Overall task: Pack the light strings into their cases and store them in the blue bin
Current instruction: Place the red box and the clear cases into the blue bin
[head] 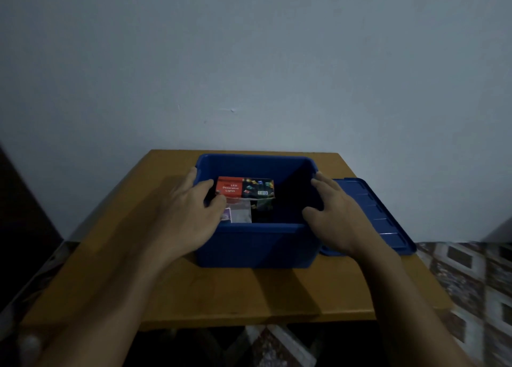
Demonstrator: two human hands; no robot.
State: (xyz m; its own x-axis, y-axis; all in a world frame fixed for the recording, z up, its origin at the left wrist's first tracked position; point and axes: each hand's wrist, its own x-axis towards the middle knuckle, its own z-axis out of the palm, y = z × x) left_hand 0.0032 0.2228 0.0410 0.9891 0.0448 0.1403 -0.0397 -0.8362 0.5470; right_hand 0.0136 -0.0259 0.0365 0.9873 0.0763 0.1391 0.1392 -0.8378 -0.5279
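Note:
The blue bin stands open on the wooden table. Inside it, at the left, lies a red and black light-string case labelled LED Decorative Lights, with a second, paler case in front of it. My left hand grips the bin's left rim, its thumb and fingertips curled over the edge beside the cases. My right hand grips the right rim, thumb inside the bin and fingers along the outer wall. The right half of the bin's floor looks dark and bare.
The blue lid lies flat on the table just right of the bin, partly under my right wrist. A plain wall rises right behind the table. Patterned floor tiles show to the right, past the table's edge.

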